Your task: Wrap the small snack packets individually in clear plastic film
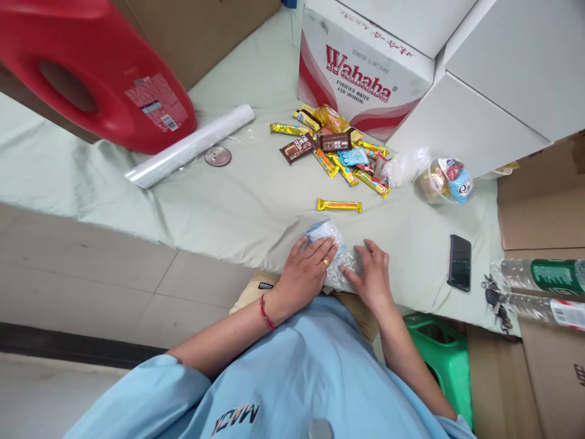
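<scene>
My left hand [309, 264], with a ring and a red cord bracelet at the wrist, lies palm down over a light blue packet [325, 230] in clear plastic film. Its fingers are stretched out across the packet, which they partly hide. My right hand [373, 274] is just to the right, fingers apart and curved, its thumb at the edge of the crinkled clear film [337, 277]. Beyond my hands lies a single yellow-wrapped snack bar [339, 206]. Behind it is a pile of wrapped snacks, with yellow sticks and brown chocolate-coloured packets [334, 142].
A roll of clear film [192, 145] and a round metal disc [218, 156] lie at left, by a red jug [150, 116]. A Wahaha carton [361, 73] stands behind. To the right are a snack tub [429, 186], phone [459, 262], keys [493, 296] and plastic bottles [516, 274].
</scene>
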Motion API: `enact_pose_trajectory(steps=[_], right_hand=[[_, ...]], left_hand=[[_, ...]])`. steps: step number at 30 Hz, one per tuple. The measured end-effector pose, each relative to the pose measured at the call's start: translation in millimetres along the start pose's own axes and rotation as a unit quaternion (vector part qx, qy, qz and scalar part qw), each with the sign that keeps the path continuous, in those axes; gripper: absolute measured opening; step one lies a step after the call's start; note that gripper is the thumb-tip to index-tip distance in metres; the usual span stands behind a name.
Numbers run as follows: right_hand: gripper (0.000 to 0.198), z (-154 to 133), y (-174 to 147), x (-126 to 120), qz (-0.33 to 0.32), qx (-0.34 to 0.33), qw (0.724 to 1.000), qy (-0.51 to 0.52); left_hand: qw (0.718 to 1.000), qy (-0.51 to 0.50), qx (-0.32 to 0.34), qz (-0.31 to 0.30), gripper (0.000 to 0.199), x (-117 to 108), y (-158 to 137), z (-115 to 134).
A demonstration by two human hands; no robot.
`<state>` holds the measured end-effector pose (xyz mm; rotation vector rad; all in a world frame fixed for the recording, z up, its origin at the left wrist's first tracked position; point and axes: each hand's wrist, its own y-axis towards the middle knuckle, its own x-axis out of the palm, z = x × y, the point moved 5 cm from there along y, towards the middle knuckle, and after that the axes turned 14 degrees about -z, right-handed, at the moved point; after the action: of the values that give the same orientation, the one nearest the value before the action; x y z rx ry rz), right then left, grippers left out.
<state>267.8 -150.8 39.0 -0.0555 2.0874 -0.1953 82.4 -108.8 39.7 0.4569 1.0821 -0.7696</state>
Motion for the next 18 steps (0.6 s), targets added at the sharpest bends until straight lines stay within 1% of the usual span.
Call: enact_pose_trajectory(steps=[2, 3, 5, 6, 8, 9, 10, 11, 12, 13, 15, 16, 18], right_hand=[[0.023, -7, -6, 3, -0.022, -0.022, 0.999, 0.019], [0.018, -9, -8, 1, -0.030, -0.026, 0.998, 0.049], [0.019, -10, -9, -5, -0.042, -0.001, 0.988, 0.148], [0.022, -9, -6, -7, -0.051, 0.023, 0.976, 0.208], [0.029, -10, 6, -11, -0.066, 0.069, 0.944, 0.315], [0.031, -14, 16, -13, -0.068, 0.079, 0.931, 0.351], [0.032, -19, 29, -13, -0.066, 0.078, 0.924, 0.370], [0.030, -26, 43, -14, -0.060, 0.070, 0.925, 0.369], [0.027, -34, 57, -13, -0.055, 0.060, 0.934, 0.347], [0.022, -44, 72, -12, -0.053, 0.050, 0.950, 0.304], [0.012, -64, 97, -7, -0.067, 0.043, 0.983, 0.163], [0.009, -73, 105, -3, -0.081, 0.042, 0.992, 0.084], [0.012, -91, 113, 6, -0.118, 0.044, 0.991, -0.053]], left_hand=[[1.000, 0.001, 0.001, 0.003, 0.057, 1, -4, -1], [1.000, 0.001, 0.003, 0.004, 0.057, 2, -5, -2], [1.000, 0.004, 0.005, 0.005, 0.058, 4, -7, -2], [1.000, 0.007, 0.007, 0.006, 0.058, 5, -7, -2], [1.000, 0.018, 0.009, 0.007, 0.059, 7, -6, -1], [1.000, 0.026, 0.011, 0.006, 0.059, 9, -5, 0], [0.999, 0.035, 0.011, 0.004, 0.059, 10, -4, 2], [0.999, 0.045, 0.012, 0.001, 0.058, 11, -3, 5], [0.998, 0.054, 0.012, -0.002, 0.057, 11, -2, 8], [0.998, 0.062, 0.012, -0.004, 0.056, 11, -2, 12], [0.998, 0.064, 0.018, -0.001, 0.051, 8, -5, 17], [0.998, 0.052, 0.027, 0.002, 0.047, 5, -8, 19], [0.999, -0.001, 0.027, 0.023, 0.037, -2, -14, 14]])
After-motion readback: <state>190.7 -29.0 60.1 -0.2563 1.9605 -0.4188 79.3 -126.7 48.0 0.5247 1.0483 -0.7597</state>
